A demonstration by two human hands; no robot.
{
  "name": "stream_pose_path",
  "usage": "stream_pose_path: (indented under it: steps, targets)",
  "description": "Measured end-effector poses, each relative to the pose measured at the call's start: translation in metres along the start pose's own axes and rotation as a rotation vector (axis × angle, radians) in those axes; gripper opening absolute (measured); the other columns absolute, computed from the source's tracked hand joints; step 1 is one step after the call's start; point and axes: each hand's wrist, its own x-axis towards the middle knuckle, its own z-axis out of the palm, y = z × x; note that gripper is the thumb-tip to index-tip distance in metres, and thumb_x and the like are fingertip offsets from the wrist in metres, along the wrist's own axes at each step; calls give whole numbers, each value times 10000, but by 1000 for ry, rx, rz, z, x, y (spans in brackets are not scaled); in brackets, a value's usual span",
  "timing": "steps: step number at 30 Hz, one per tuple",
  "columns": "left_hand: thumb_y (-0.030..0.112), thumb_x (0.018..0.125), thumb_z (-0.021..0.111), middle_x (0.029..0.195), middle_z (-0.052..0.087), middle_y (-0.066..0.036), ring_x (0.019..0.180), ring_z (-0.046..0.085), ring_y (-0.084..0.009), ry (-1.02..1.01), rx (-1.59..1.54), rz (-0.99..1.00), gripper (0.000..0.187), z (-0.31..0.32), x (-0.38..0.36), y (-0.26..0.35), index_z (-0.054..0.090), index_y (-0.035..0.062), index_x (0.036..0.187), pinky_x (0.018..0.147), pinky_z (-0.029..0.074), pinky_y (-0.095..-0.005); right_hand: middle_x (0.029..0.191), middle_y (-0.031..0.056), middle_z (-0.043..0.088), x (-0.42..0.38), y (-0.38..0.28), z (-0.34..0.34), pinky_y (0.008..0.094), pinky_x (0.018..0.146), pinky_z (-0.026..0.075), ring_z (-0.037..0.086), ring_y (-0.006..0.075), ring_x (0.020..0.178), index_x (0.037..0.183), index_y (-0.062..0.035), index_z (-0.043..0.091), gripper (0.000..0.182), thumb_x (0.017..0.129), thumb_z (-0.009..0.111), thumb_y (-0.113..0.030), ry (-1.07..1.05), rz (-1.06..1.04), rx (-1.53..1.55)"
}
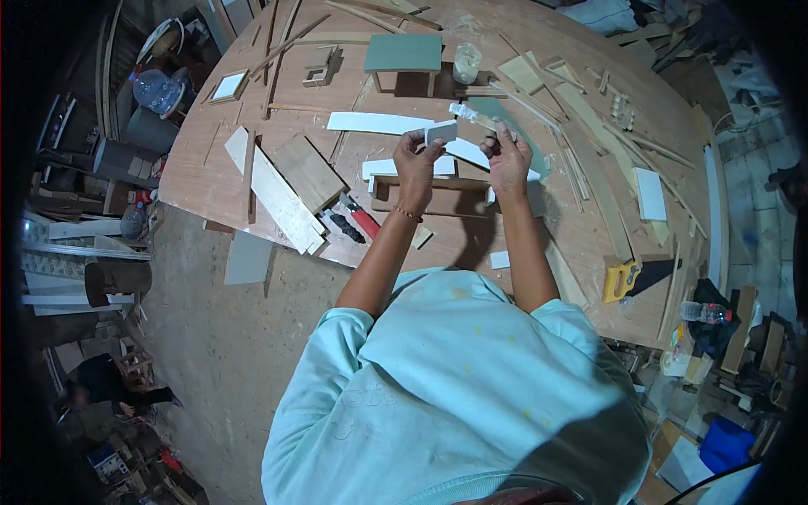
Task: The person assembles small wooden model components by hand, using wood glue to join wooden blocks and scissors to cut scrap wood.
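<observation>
My left hand (416, 162) holds a small white rectangular piece (441, 131) up over the workbench (210, 181), pinched at its lower edge. My right hand (508, 156) is raised beside it and grips a small clear glue bottle (470, 115) whose nozzle points toward the white piece. Below both hands lies a shallow open wooden box frame (431, 195) on the bench, with white strips (377, 123) behind and beside it.
A grey-topped small stool (403, 54) and a glass jar (465, 62) stand farther back. Wood planks (282, 200), thin slats (581, 160), a red-handled tool (362, 220), a yellow-handled saw (627, 279) and a white tile (650, 194) lie about. Clutter and a water bottle (704, 312) sit at right.
</observation>
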Motion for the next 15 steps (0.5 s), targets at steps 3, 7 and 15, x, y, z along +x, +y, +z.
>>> stream_pose_path:
  steps: [3, 7, 15]
  targets:
    - [-30, 693, 584, 788, 545, -88, 693, 546, -134, 16, 68, 117, 194, -3, -1, -2, 487, -33, 862, 609, 456, -223, 637, 31, 527, 0, 1, 2, 232, 517, 441, 503, 101, 550, 856, -22, 549, 131, 774, 559, -124, 24, -3, -8]
    - [-3, 690, 594, 758, 548, -77, 682, 531, -116, 51, 124, 178, 165, -6, 1, -6, 506, -32, 826, 601, 440, -210, 611, 27, 520, -2, 1, 8, 236, 506, 438, 499, 100, 536, 813, -24, 553, 92, 770, 557, -105, 15, 2, -7]
    - [46, 678, 600, 728, 564, -115, 640, 546, -153, 155, 580, 335, 180, -5, -4, 4, 527, -57, 806, 574, 447, -259, 609, 26, 516, -8, 2, 16, 236, 494, 425, 494, 97, 527, 812, -18, 545, 81, 764, 550, -83, 22, 58, -56]
